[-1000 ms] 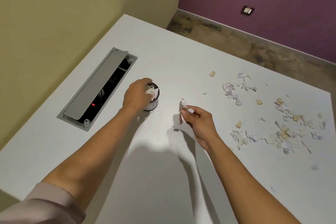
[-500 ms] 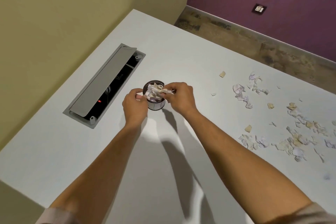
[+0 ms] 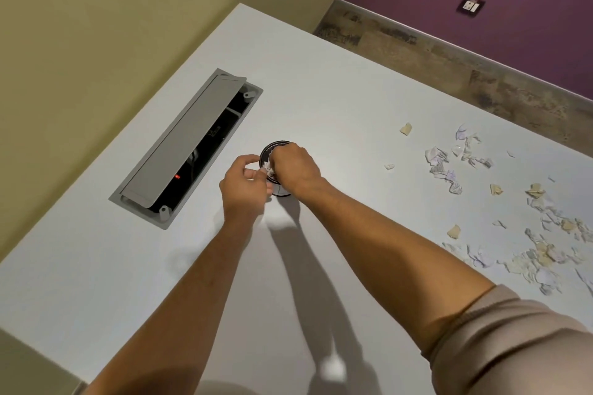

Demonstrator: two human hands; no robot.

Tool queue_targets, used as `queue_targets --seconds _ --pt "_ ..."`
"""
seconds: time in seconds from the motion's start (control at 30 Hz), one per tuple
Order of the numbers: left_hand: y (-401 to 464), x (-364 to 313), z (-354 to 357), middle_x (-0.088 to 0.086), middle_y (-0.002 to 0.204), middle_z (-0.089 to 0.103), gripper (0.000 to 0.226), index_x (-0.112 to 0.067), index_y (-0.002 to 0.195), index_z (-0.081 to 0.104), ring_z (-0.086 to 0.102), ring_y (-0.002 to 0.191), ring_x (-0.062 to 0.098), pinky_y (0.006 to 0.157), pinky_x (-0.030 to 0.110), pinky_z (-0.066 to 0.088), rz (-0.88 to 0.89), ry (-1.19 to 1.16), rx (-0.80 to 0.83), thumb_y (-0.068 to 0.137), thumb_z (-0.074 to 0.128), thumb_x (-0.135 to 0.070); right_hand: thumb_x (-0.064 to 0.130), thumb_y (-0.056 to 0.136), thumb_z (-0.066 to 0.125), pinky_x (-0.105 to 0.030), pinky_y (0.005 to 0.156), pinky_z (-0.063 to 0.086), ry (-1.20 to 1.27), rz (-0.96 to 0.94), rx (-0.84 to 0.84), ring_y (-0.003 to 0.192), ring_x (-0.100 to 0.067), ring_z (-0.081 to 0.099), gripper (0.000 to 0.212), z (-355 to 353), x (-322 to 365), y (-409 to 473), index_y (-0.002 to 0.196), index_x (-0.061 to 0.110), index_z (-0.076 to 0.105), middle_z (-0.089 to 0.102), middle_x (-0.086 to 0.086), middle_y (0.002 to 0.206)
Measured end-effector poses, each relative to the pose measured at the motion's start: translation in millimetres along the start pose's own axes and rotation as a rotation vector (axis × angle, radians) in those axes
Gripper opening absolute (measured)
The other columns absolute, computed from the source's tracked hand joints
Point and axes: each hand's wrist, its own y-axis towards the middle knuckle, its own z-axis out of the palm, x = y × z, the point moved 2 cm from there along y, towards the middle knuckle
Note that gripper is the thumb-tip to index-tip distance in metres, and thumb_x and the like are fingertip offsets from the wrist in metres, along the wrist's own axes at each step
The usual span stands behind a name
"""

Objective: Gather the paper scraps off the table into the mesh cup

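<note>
Head view: the right hand (image 3: pixel 293 170) has moved over the mesh cup (image 3: pixel 276 170) mid-tabletop (image 3: pixel 321 99), grip curled, pushing paper scraps (image 3: pixel 268 168) in; the left hand (image 3: pixel 244 184) steadies the cup, fingers curled. Many loose scraps (image 3: pixel 539 253) remain at the right.

Bare forearms; a beige short sleeve (image 3: pixel 507 346).

Office-type room. Evidence: a plain white counter (image 3: pixel 321 80) with a recessed cable box (image 3: pixel 179 151), lid part open and a red light inside; a wall socket (image 3: pixel 470 5) on the purple wall; wood-look floor.
</note>
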Motion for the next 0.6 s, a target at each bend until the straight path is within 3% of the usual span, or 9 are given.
queue_targets --seconds 0.17,0.33,0.43,0.6 --pt "-1 1 -1 0.013 0.077 0.07 0.022 -0.015 0.112 0.062 0.072 0.062 0.021 0.051 0.021 0.055 -0.014 -0.031 0.01 0.093 0.055 -0.005 0.009 0.089 0.055 -0.029 0.062 0.038 -0.039 0.013 0.081 0.085 -0.028 0.06 0.005 -3 -1 7 0.087 0.009 0.06 0.051 -0.007 0.085" --pt "-3 1 -2 0.015 0.079 0.071 0.021 -0.016 0.113 0.062 0.072 0.065 0.025 0.054 0.026 0.058 -0.022 -0.065 0.015 0.094 0.056 -0.008 0.012 0.089 0.058 -0.029 0.065 0.044 -0.049 -0.038 0.128 0.076 -0.025 0.052 0.021 -11 -2 5 0.108 0.013 0.067 0.06 -0.01 0.103" --pt "-5 5 -3 0.015 0.078 0.07 0.019 -0.017 0.112 0.062 0.071 0.068 0.027 0.064 0.039 0.062 -0.03 -0.096 0.022 0.094 0.058 -0.012 0.011 0.087 0.06 -0.031 0.067 0.044 -0.073 -0.035 0.088 0.082 -0.029 0.054 0.025 -19 -4 3 0.111 0.014 0.065 0.058 -0.01 0.107" --pt "-5 10 -5 0.018 0.081 0.068 0.016 -0.015 0.11 0.063 0.069 0.066 0.024 0.067 0.042 0.061 -0.034 -0.145 0.031 0.093 0.061 -0.013 0.004 0.082 0.054 -0.041 0.076 0.057 0.137 -0.003 0.085 0.089 -0.034 0.064 0.017 -24 -6 8 0.09 0.004 0.07 0.069 -0.014 0.096"
